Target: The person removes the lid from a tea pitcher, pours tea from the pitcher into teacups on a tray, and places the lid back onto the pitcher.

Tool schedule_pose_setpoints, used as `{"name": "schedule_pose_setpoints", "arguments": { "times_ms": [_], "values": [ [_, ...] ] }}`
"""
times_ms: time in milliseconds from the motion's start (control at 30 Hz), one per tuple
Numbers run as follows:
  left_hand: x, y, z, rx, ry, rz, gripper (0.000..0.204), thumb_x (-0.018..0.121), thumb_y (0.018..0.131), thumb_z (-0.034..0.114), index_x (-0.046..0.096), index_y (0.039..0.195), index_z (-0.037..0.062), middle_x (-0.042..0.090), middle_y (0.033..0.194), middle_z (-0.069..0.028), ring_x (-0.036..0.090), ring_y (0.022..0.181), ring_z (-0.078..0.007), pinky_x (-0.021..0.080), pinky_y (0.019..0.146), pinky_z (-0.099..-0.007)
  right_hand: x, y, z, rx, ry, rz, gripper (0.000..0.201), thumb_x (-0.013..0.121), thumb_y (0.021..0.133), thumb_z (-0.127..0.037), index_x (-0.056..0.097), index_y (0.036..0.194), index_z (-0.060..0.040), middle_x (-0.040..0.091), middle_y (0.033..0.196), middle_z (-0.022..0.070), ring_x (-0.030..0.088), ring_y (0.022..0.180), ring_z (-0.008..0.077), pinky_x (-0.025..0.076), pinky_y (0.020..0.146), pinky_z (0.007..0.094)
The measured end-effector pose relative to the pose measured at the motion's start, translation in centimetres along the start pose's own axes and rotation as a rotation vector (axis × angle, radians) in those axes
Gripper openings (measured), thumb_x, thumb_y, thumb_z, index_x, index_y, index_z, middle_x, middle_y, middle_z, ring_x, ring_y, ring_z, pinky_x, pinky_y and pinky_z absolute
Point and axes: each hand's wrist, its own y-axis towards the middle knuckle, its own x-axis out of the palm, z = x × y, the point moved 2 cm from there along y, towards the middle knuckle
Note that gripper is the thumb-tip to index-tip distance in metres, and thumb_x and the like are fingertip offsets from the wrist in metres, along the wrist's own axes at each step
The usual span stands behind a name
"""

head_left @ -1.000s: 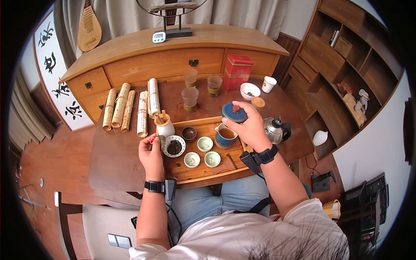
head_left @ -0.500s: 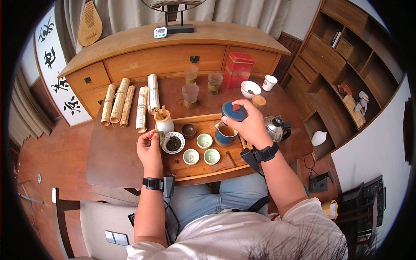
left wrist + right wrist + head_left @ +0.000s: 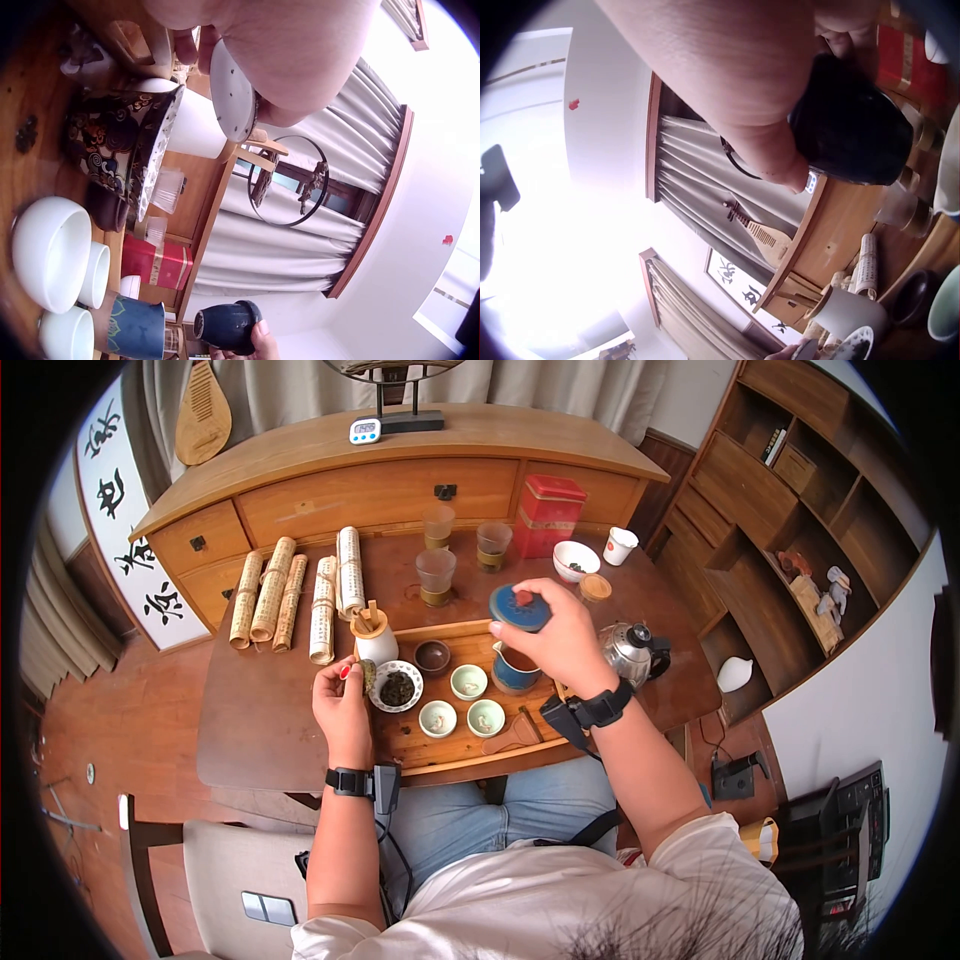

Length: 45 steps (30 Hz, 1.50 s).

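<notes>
The step seems to be holding the pot aloft — right hand (image 3: 568,638) gripping the blue pot (image 3: 512,608) above the pitcher (image 3: 514,677), left hand (image 3: 342,710) pinching a lid (image 3: 234,97) by the leaf bowl (image 3: 112,142) — and the next move calls for steadiness.

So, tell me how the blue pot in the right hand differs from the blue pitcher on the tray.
The blue pot is held up by the right hand, while the blue pitcher stands on the tray. The blue pot has a lid with a red knob; the blue pitcher is open on top. The blue pot's sides bulge, while the blue pitcher's look straighter. Both are blue.
</notes>
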Motion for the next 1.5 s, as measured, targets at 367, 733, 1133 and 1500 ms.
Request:
{"name": "schedule_pose_setpoints", "arguments": {
  "times_ms": [367,733,1133,1500],
  "values": [
    [-0.2,0.1,-0.1,-0.014,0.022,-0.006,0.016,0.064,0.103,0.005,0.06,0.117,-0.0011,0.065,0.11,-0.0065,0.064,0.101,-0.0138,0.054,0.089,-0.0283,9.0,1.3,-1.6,-0.106,-0.135,-0.299,0.053,0.09,0.076,-0.035,0.065,0.113,-0.0074,0.07,0.111,0.0099,0.06,0.11,0.0338,0.049,0.1,0.0439],
    [0.1,-0.2,0.5,-0.021,0.034,-0.016,0.014,0.065,0.102,0.005,0.06,0.114,-0.001,0.066,0.115,-0.0073,0.062,0.105,-0.0136,0.052,0.095,-0.0295,12.5,1.4,0.3,0.009,-0.158,-0.454,0.049,0.088,0.075,-0.027,0.062,0.11,-0.0037,0.072,0.112,0.0143,0.06,0.112,0.0356,0.048,0.1,0.0434],
    [0.2,-0.3,0.7,-0.02,0.043,-0.013,0.014,0.064,0.102,0.005,0.061,0.115,-0.0011,0.065,0.112,-0.0055,0.061,0.105,-0.0127,0.051,0.096,-0.029,13.3,1.3,1.4,0.01,-0.175,-0.479,0.059,0.09,0.074,-0.03,0.057,0.117,-0.0059,0.072,0.112,0.0144,0.063,0.109,0.0375,0.049,0.098,0.0444],
    [0.5,-0.5,1.1,-0.016,0.046,0.015,0.015,0.066,0.101,0.004,0.061,0.114,-0.0017,0.068,0.114,-0.0084,0.064,0.103,-0.0131,0.052,0.095,-0.028,12.3,1.1,1.1,-0.024,-0.121,-0.452,0.057,0.088,0.078,-0.03,0.06,0.119,-0.0035,0.069,0.121,0.0153,0.06,0.118,0.037,0.047,0.104,0.0441]
  ]
}}
